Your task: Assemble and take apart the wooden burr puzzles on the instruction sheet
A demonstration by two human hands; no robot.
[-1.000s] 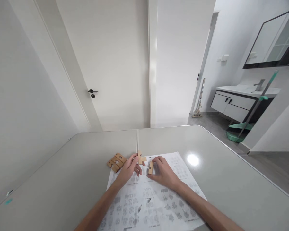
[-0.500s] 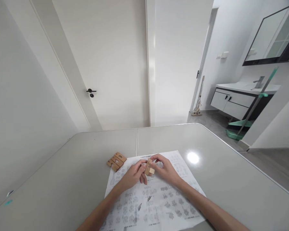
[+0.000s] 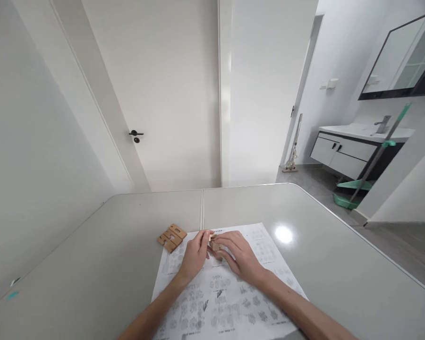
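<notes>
Between my two hands is a small cluster of light wooden puzzle pieces (image 3: pixel 216 246), partly covered by my fingers. My left hand (image 3: pixel 195 252) grips its left side, thumb and fingers pinched near the top. From the right, my right hand (image 3: pixel 241 255) closes its fingers over the top and its thumb below. How the pieces fit together is hidden. Beneath both hands lies a printed paper sheet (image 3: pixel 219 302) with rows of grey figures. Left of the hands, several flat notched wooden pieces (image 3: pixel 172 237) lie side by side at the sheet's upper left corner.
The grey table (image 3: pixel 127 245) has a seam running to its far edge, with a bright light reflection at right. Behind it stands a white door (image 3: pixel 170 94) with a black handle. To the right are a mop (image 3: pixel 294 146), a washbasin cabinet (image 3: pixel 343 148) and a green dustpan (image 3: pixel 347 200).
Both hands have turned the wooden pieces and shifted slightly left. My right fingers now reach over the top, and my left hand is more upright. The flat pieces stay put.
</notes>
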